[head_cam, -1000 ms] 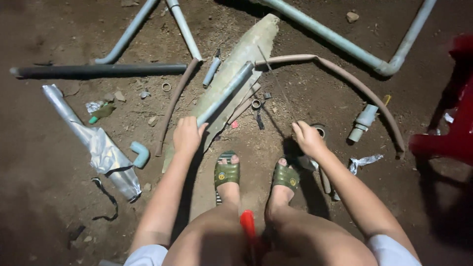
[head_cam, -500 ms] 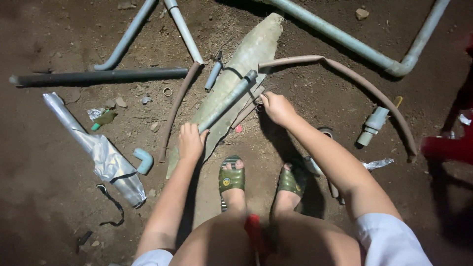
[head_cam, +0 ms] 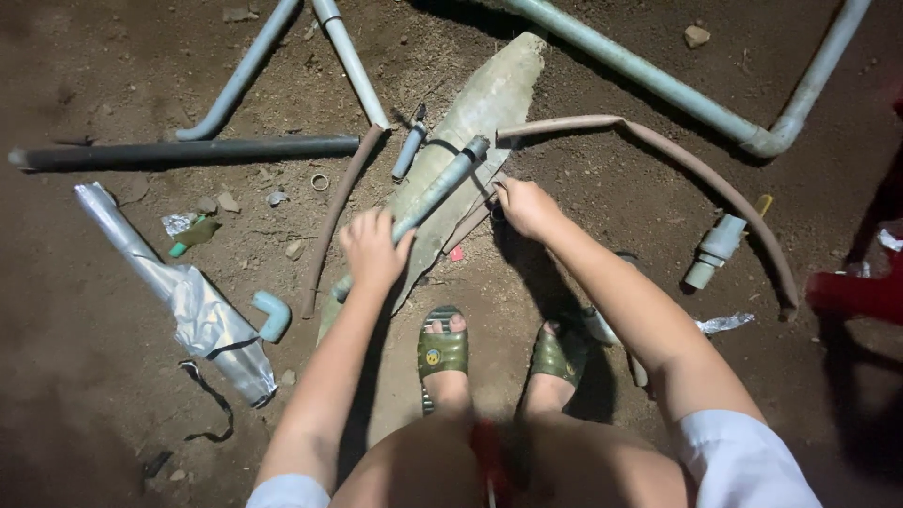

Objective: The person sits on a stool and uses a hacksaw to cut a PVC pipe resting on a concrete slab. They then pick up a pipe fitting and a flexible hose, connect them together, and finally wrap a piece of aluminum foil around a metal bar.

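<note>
I squat over dirt ground. My left hand (head_cam: 373,249) grips a short grey plastic pipe (head_cam: 442,183) that lies slantwise on a long pale slab (head_cam: 489,99). My right hand (head_cam: 527,205) reaches to the slab's right edge, just below the pipe's far end, with fingers closed on something small that I cannot make out. My feet in green sandals (head_cam: 442,350) stand just below both hands.
A dark pipe (head_cam: 188,150) lies left. Pale pipes (head_cam: 348,56) run at the top, one with an elbow (head_cam: 767,139). A brown hose (head_cam: 677,160) arcs right. A pipe fitting (head_cam: 712,249), a small elbow (head_cam: 273,315), a silver wrapper (head_cam: 188,301) and a red stool (head_cam: 861,292) lie around.
My right hand moved from beside my right foot up and left to the slab near the pipe's end. My left hand stayed on the pipe.
</note>
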